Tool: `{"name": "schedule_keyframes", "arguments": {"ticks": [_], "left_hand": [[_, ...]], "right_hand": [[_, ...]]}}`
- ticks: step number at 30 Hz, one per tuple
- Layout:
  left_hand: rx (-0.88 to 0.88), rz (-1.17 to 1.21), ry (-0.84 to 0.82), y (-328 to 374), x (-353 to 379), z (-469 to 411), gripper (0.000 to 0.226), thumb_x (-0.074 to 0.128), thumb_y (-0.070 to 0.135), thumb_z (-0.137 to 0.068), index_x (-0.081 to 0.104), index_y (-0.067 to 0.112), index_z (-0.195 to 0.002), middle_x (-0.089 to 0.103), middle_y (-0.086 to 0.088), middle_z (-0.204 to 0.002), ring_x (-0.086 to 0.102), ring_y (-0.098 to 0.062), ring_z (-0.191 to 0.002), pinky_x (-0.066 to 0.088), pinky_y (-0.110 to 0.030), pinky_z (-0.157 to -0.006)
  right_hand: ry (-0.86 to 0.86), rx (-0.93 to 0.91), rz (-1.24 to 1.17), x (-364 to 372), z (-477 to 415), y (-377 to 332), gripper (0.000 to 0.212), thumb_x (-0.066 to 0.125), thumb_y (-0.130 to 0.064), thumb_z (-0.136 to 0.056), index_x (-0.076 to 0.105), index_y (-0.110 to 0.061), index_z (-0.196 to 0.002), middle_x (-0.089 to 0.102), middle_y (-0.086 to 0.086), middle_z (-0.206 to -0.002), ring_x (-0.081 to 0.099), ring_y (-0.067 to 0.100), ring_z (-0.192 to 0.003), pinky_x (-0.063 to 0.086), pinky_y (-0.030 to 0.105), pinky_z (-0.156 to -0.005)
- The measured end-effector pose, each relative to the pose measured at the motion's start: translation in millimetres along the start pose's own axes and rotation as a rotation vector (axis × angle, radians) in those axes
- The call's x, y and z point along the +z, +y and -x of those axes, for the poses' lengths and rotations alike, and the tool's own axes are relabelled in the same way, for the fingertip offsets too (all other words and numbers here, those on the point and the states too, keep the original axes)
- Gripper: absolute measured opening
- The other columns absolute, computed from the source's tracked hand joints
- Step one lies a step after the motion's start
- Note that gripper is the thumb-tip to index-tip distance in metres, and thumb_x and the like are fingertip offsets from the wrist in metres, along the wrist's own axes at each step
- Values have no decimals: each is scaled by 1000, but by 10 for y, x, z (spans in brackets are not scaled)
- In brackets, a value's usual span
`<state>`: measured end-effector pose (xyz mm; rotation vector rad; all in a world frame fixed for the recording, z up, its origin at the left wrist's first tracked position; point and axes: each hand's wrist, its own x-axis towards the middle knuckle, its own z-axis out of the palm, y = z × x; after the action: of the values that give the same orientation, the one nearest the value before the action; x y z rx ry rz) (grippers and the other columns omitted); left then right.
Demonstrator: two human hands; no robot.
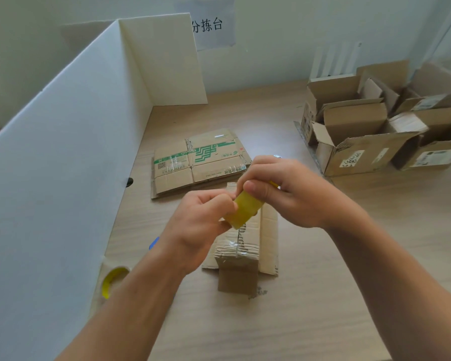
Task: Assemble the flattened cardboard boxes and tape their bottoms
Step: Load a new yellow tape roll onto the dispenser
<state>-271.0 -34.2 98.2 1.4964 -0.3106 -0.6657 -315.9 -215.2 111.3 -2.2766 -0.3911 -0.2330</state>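
Tape roll [245, 210] gripped between left hand [201, 222], right hand [292, 194] fingers [258, 190]; box [241, 259] beneath.

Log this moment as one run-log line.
left hand: holds tape roll | right hand: grips tape roll | small box: on table below hands | flattened boxes: stacked behind

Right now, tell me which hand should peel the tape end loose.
Left, probably. The left hand pinches at the near end of the yellow tape roll, where an end could be picked, while the right hand is wrapped round the roll, steadying it above the small cardboard box.
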Motion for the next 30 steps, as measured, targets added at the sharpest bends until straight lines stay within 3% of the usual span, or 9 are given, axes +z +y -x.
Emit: {"name": "schedule_keyframes", "arguments": {"ticks": [3, 8, 13, 19, 23, 28, 30], "left_hand": [[-45, 120, 52, 6, 72, 5, 14, 62, 17, -72, 67, 3, -72, 58, -17, -86, 55, -29, -92, 51, -54, -95], [17, 157, 112, 36, 141, -7, 16, 57, 7, -85, 65, 5, -72, 54, -13, -82, 50, -25, -89, 48, -46, -87], [110, 107, 124, -5, 164, 19, 24, 52, 15, -75, 72, 14, -62, 58, -8, -73, 55, -19, -80, 52, -44, -86], [148, 94, 197, -47, 179, 53, 23, 48, 16, -74, 69, 13, -65, 49, -12, -78, 45, -24, -80, 42, -46, -80], [150, 93, 203, -66, 162, 76, 23, 47, 15, -74, 68, 12, -66, 50, -13, -79, 45, -23, -80, 43, -46, -81], [141, 78, 204, -108, 127, 95, 27, 47, 14, -76, 71, 17, -65, 55, -10, -76, 51, -22, -80, 49, -47, -83], [147, 74, 214, -156, 120, 105, 34, 47, 4, -83, 74, 17, -68, 61, -10, -75, 56, -22, -80, 52, -52, -90]], "right_hand": [[19, -8, -8, -34, -16, -5, 30, 49, -24, -98, 72, -6, -98, 59, -2, -91, 56, 15, -90, 47, 30, -79], [56, -21, -23, -27, -45, -20, 24, 51, -16, -101, 71, -4, -96, 57, -4, -89, 55, 13, -90, 45, 27, -79], [52, 3, -4, -28, -81, -45, 21, 53, -13, -102, 72, -6, -98, 60, 3, -91, 56, 20, -91, 48, 39, -81], [76, 7, -32, 20, -105, -78, 21, 53, -12, -102, 72, -5, -97, 61, 8, -92, 57, 23, -90, 47, 47, -81], [75, 4, -45, 58, -119, -66, 21, 54, -11, -102, 72, -4, -96, 62, 10, -93, 59, 26, -92, 47, 49, -82], [54, 7, -93, 95, -139, -36, 22, 53, -14, -101, 72, -5, -95, 62, 8, -93, 59, 23, -94, 49, 47, -82], [57, 12, -126, 109, -155, -29, 24, 51, -18, -100, 71, -6, -94, 62, 6, -91, 59, 20, -90, 50, 40, -79]]}}
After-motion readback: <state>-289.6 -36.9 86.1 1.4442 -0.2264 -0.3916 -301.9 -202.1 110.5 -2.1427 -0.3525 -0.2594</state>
